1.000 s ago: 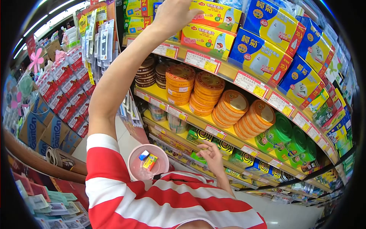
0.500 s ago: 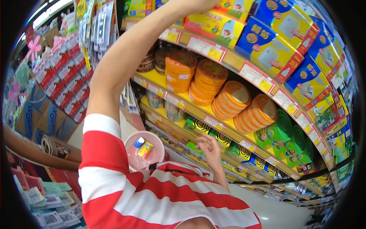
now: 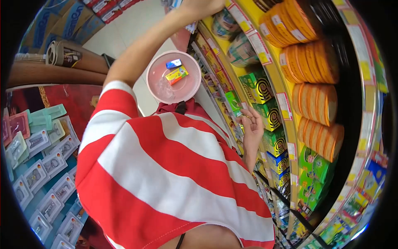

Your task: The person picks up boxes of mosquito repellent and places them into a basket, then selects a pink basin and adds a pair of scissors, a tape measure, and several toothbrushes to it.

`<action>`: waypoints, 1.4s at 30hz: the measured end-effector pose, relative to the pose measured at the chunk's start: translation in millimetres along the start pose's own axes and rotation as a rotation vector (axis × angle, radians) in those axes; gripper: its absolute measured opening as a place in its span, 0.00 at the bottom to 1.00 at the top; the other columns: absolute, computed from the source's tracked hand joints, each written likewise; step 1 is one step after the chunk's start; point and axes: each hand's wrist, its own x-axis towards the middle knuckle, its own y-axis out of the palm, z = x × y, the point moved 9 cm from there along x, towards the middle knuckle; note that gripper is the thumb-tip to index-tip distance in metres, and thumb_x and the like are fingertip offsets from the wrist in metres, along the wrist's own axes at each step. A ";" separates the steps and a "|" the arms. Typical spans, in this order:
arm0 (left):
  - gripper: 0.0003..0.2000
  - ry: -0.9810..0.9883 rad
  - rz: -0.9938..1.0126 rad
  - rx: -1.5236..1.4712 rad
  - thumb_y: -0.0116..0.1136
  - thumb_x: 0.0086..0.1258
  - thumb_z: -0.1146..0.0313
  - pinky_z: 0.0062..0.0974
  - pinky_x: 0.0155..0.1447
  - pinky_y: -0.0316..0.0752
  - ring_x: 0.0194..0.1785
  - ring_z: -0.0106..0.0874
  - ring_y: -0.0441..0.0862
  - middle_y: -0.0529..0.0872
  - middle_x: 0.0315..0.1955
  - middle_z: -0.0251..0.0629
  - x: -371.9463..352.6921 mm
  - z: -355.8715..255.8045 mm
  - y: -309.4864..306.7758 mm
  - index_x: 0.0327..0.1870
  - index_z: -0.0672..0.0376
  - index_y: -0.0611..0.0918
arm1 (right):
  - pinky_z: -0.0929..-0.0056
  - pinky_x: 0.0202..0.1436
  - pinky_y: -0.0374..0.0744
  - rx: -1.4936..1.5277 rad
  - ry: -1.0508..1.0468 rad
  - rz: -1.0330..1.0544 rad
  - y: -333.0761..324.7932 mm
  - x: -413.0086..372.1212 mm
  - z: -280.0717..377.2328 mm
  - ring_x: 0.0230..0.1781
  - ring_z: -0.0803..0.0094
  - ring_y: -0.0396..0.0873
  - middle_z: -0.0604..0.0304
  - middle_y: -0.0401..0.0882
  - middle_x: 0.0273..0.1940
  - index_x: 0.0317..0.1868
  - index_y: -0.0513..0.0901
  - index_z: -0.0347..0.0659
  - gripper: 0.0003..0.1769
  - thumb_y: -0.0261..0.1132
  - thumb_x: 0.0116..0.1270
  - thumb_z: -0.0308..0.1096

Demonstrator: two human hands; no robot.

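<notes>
My left hand (image 3: pixel 203 7) is at the top edge of the head view, beside the front rail of a shelf. Its fingers are cut off or hidden, so whether it holds anything does not show. My right hand (image 3: pixel 252 124) hangs by the lower shelf, fingers loosely bent and apart, with nothing visible in them. Close to it are green boxes with a black spiral print (image 3: pixel 265 87). Below my left forearm stands a round pink plastic basket (image 3: pixel 155 79). In it lie a small blue box (image 3: pixel 174 64), a yellow box (image 3: pixel 177 76) and something clear and crinkled.
On the right, shelves hold stacks of orange round tins (image 3: pixel 309 62) and green packs (image 3: pixel 311 174). Price labels (image 3: pixel 285 106) line the shelf rails. To the left is a display of small packaged goods (image 3: pixel 43 168), with a rolled mat (image 3: pixel 62 54) and cardboard boxes (image 3: pixel 58 25) behind.
The view has turned down towards my body and the basket. My left hand has come down from the upper shelf with the yellow boxes. My right hand stays loosely bent by the lower shelf.
</notes>
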 end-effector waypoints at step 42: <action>0.31 -1.527 0.688 -0.163 0.67 0.47 0.70 0.34 0.49 0.71 0.46 0.40 0.73 0.72 0.38 0.51 -475.7 -33.9 -31.5 0.52 0.66 0.66 | 0.76 0.43 0.76 -0.264 0.255 0.112 48.8 16.4 -76.2 0.40 0.73 0.80 0.54 0.78 0.49 0.57 0.71 0.36 0.21 0.62 0.64 0.26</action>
